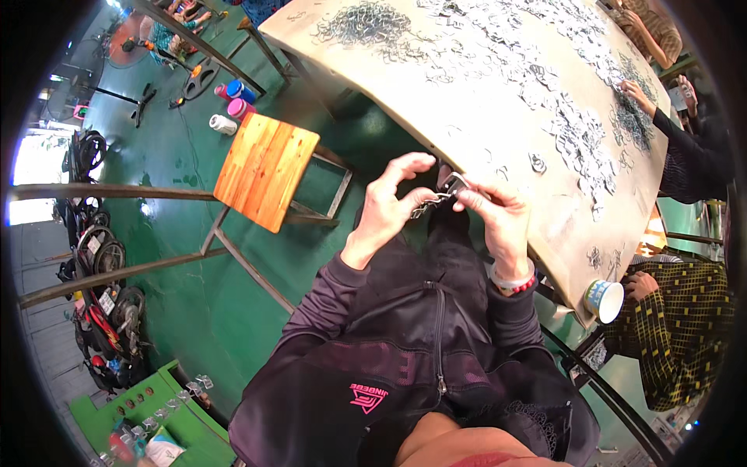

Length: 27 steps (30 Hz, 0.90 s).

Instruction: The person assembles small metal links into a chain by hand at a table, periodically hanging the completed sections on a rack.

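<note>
In front of my lap, above the table's near left edge, my two hands meet over a small shiny metal buckle-like piece. My right hand pinches it between thumb and fingertips; a white bracelet and a red beaded one circle that wrist. Below the thumb of my left hand are small linked bits of bent metal wire, held against the curled fingers. Its index finger is lifted off the thumb. The exact shape of the metal pieces is too small to make out.
Heaps of grey metal pieces and dark wire bits cover much of the table. A paper tub stands at its near right corner. Other people's hands work along the right side. A wooden stool stands left.
</note>
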### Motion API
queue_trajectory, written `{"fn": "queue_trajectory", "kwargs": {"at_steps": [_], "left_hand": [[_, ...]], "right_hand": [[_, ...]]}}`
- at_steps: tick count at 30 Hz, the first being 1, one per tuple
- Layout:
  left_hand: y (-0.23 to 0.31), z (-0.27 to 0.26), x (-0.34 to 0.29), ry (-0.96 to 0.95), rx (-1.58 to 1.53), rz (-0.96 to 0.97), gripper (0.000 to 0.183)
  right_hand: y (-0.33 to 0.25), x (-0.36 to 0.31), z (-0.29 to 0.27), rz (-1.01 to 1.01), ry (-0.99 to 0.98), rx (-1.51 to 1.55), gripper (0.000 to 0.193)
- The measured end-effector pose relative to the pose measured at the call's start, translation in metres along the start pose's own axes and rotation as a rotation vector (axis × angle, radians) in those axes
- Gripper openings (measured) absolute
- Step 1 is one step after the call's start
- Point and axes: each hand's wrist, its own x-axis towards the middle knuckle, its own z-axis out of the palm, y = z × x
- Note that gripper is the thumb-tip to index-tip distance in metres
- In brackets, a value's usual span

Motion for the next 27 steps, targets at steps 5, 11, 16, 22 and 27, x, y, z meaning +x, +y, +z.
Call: {"fn": "queue_trajectory", "kwargs": {"at_steps": [5, 11, 16, 22, 27], "left_hand": [[-0.052, 0.007, 0.107, 0.044, 0.376, 0.006, 0.016], [-0.123, 0.062, 0.217, -0.094, 0.826, 0.15, 0.02], [-0.136, 0.091, 0.211, -0.166, 1.269, 0.351, 0.015], [-0.124, 0.075, 0.203, -0.097, 0.989, 0.418, 0.013], [-0.081, 0.049, 0.172, -0.191, 0.507, 0.2, 0.013]], "right_hand": [[0.004, 0.004, -0.002, 0.047, -0.044, 0.027, 0.019], [0.005, 0.003, -0.004, 0.177, -0.064, 0.05, 0.019], [0.009, 0.009, -0.013, 0.166, -0.067, 0.051, 0.018], [0.002, 0.005, -0.012, 0.11, -0.046, 0.057, 0.017], [0.005, 0.0, -0.01, -0.004, 0.021, 0.041, 0.018]]}}
